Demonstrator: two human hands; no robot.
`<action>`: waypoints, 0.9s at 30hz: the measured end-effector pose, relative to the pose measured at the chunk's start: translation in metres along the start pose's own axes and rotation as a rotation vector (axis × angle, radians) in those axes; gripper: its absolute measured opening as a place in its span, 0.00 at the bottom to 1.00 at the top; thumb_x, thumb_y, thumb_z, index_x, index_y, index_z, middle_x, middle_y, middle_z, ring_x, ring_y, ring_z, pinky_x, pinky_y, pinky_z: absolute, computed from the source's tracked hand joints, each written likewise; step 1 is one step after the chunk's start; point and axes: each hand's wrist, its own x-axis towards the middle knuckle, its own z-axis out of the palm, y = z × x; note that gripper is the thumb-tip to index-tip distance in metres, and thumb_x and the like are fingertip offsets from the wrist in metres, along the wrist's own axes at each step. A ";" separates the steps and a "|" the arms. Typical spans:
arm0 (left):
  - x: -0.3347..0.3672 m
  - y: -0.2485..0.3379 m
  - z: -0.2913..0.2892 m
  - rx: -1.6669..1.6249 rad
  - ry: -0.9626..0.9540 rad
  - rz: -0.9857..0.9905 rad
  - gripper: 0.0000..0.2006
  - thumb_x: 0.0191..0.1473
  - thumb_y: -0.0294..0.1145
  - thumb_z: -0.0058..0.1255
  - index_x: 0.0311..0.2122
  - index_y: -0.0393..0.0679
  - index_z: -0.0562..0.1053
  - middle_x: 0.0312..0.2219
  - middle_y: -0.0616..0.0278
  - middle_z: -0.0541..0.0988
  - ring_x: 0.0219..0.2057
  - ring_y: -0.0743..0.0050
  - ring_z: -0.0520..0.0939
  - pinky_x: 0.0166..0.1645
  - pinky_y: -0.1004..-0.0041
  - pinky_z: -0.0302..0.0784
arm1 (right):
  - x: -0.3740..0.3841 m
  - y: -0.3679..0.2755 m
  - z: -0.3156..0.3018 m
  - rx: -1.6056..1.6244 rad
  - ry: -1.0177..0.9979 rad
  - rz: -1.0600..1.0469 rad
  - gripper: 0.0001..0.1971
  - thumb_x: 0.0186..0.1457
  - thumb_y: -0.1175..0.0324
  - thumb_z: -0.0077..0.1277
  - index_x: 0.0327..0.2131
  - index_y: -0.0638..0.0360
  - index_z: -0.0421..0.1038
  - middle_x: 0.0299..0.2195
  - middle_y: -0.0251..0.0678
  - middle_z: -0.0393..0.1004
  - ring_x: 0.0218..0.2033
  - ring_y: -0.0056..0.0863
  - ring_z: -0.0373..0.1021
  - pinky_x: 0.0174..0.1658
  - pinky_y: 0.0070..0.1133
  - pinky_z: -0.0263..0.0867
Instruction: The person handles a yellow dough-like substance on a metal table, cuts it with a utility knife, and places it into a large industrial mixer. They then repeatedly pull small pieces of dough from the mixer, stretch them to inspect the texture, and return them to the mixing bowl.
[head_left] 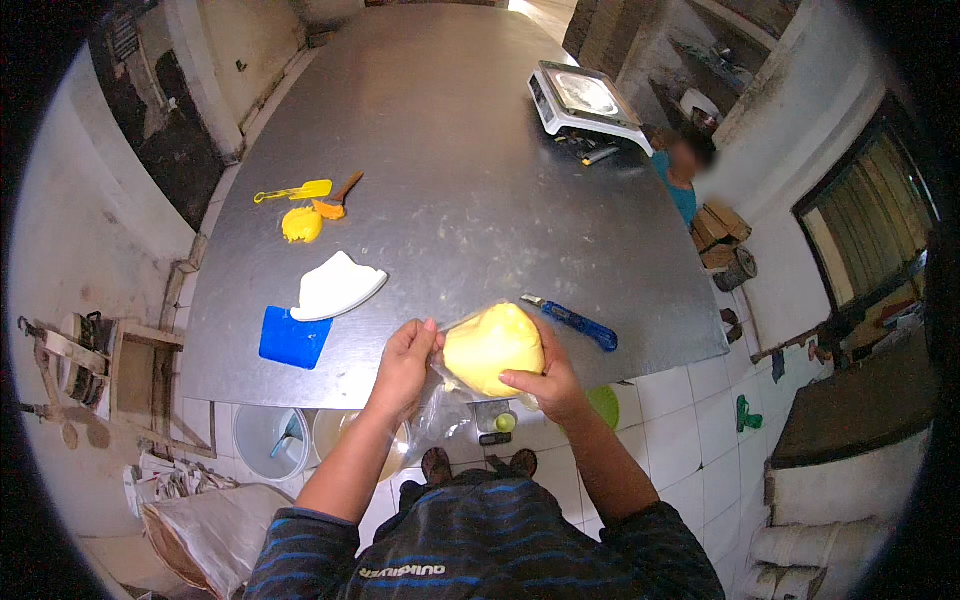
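Observation:
A lump of pale yellow dough [493, 350] in a clear plastic bag [438, 415] is held up over the near edge of the steel table. My right hand [553, 378] cups it from the right, thumb across its front. My left hand [408, 358] pinches the bag's plastic at the left of the lump; loose film hangs below. Just right of the dough lies a blue utility knife [575, 322]. To the left are a blue plastic scraper [292, 337] and a white curved piece [340, 287], which overlaps the scraper's upper edge.
The steel table [420, 160] carries a yellow spatula [300, 191], a yellow lump [301, 225] and a wooden-handled tool [341, 196] with orange paste at left. A weighing scale [585, 100] stands far right. Buckets [270, 441] sit below the near edge. A person [682, 175] is beyond the right edge.

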 end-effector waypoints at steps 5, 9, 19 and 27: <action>-0.024 0.021 -0.011 0.590 -0.102 0.216 0.18 0.50 0.46 0.52 0.22 0.40 0.67 0.19 0.65 0.70 0.23 0.81 0.67 0.28 0.76 0.64 | -0.012 0.010 0.011 -0.323 0.014 -0.217 0.40 0.36 0.73 0.60 0.55 0.60 0.52 0.50 0.40 0.60 0.51 0.30 0.58 0.54 0.25 0.54; -0.059 0.025 -0.019 0.687 -0.115 0.187 0.20 0.51 0.42 0.51 0.17 0.37 0.65 0.14 0.64 0.66 0.20 0.81 0.63 0.25 0.74 0.62 | -0.022 -0.020 0.021 -0.521 -0.099 -0.242 0.42 0.33 0.68 0.63 0.54 0.61 0.54 0.46 0.43 0.59 0.49 0.34 0.58 0.53 0.27 0.54; -0.135 0.001 0.010 -0.340 0.178 0.061 0.12 0.55 0.33 0.46 0.21 0.42 0.67 0.20 0.67 0.71 0.27 0.75 0.76 0.31 0.75 0.73 | -0.060 0.023 -0.014 0.839 -0.330 0.460 0.37 0.36 0.69 0.57 0.53 0.62 0.55 0.49 0.41 0.63 0.51 0.35 0.60 0.56 0.31 0.55; -0.246 -0.031 -0.016 -0.617 0.537 0.555 0.11 0.57 0.41 0.42 0.28 0.46 0.67 0.27 0.61 0.75 0.28 0.67 0.79 0.42 0.63 0.76 | -0.019 0.000 -0.022 0.490 -0.163 0.177 0.33 0.39 0.74 0.54 0.52 0.63 0.55 0.44 0.40 0.66 0.47 0.33 0.63 0.52 0.30 0.60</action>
